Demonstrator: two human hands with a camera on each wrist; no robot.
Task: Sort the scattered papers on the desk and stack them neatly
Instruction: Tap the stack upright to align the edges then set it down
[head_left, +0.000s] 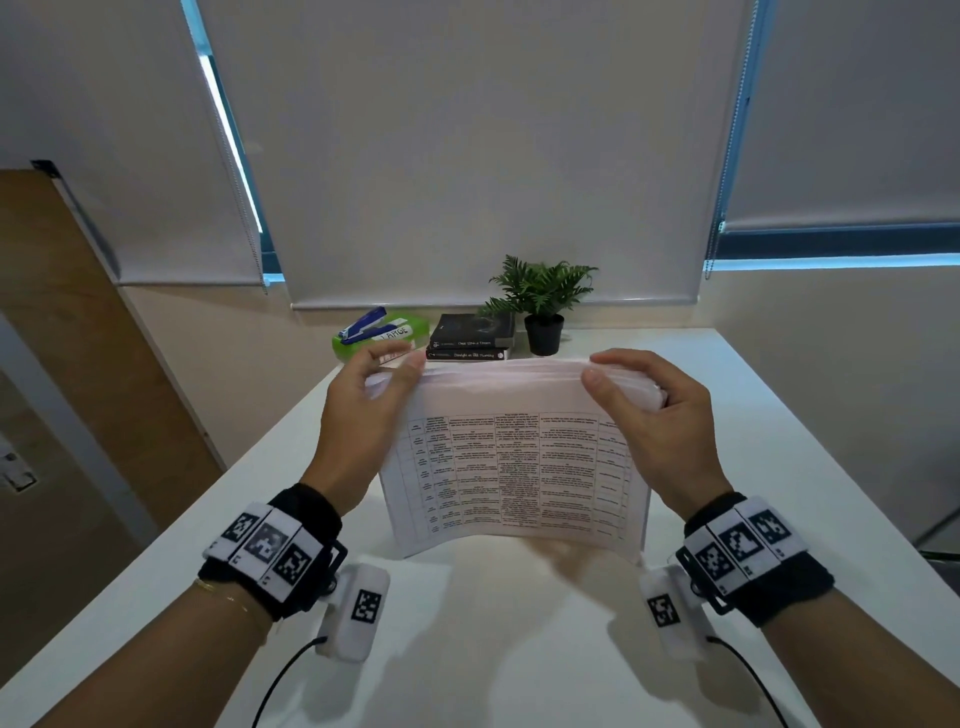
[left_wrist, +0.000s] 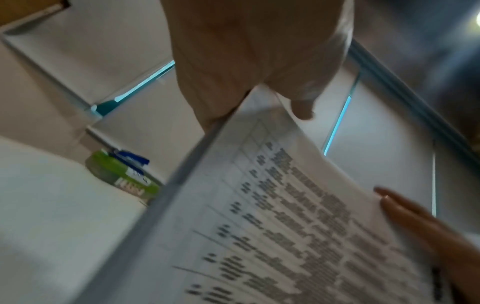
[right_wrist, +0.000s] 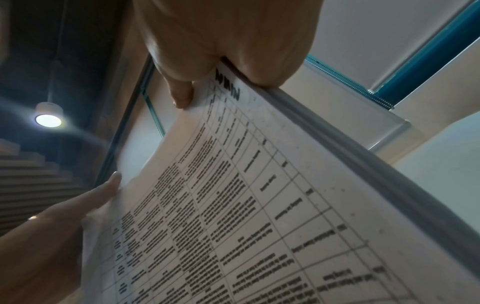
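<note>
A stack of white papers (head_left: 519, 462) printed with a table stands upright on its lower edge on the white desk (head_left: 519, 649), its face toward me and slightly bowed. My left hand (head_left: 371, 395) grips the stack's upper left corner, thumb on the front sheet and fingers behind. My right hand (head_left: 631, 395) grips the upper right corner the same way. In the left wrist view the papers (left_wrist: 298, 226) run under my left hand (left_wrist: 259, 61), with fingers of the right hand (left_wrist: 415, 222) at the far edge. In the right wrist view my right hand (right_wrist: 221, 47) pinches the papers (right_wrist: 246, 205).
At the desk's far edge stand a green box (head_left: 382, 338) with a blue stapler (head_left: 363, 325) on it, two stacked dark books (head_left: 470, 338) and a potted plant (head_left: 543, 306). Window blinds hang behind. A wooden door (head_left: 78, 364) is on the left.
</note>
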